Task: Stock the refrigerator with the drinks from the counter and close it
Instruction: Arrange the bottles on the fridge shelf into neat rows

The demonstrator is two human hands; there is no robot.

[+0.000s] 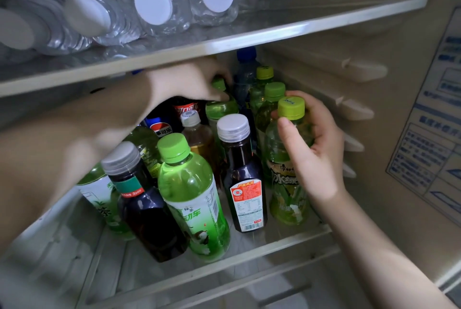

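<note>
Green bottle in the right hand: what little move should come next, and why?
Probably settle it upright right there, then let go. The right hand grips the green bottle at its neck, and its base looks at or near the lower shelf, beside the dark bottle.

Fridge (pixel 374 41) interior, two shelves.
Water bottles (pixel 153 4) lay on upper shelf (pixel 324 22); upright bottles (pixel 192 191) crowded lower shelf (pixel 287 242) beneath. Left hand (pixel 189 81) gripped rear bottle (pixel 220 107), right hand (pixel 316 144) the right front bottle (pixel 287 184).
</note>
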